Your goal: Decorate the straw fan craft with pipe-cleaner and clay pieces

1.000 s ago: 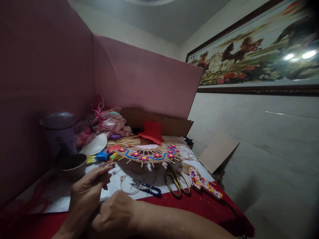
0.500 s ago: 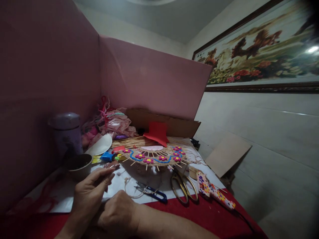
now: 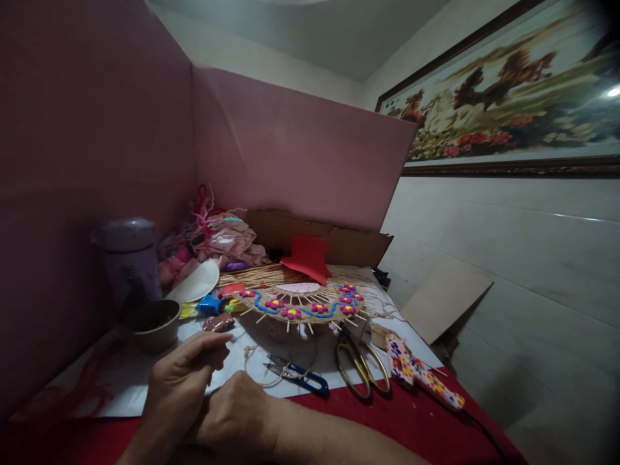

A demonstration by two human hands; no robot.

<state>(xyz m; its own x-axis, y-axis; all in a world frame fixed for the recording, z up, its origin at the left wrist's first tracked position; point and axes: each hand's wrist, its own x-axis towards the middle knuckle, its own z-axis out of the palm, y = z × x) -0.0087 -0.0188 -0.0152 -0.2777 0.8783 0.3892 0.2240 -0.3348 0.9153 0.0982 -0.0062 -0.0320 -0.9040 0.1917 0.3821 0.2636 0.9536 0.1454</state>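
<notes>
My left hand is closed at the lower left, its thumb and fingers curled together. Whatever it may pinch is too small or hidden to make out. Close against it, my right hand is balled up with its back to the camera, so its fingers and anything in them are out of sight. Just beyond the left fingertips lies a brown packet, next to a blue star-shaped packet. Blue-handled thread snips lie to the right of my hands, across a loop of thin cord.
A curved woven piece with pink clay flowers and protruding sticks lies mid-table. Gold-handled scissors and a flower-patterned corded tool sit right. A bowl and lidded bottle stand left. Pink panels rise behind.
The view has shifted slightly. My left fingers have drawn back a little from the brown packet, which shows more fully now. My right hand stays almost where it was.
</notes>
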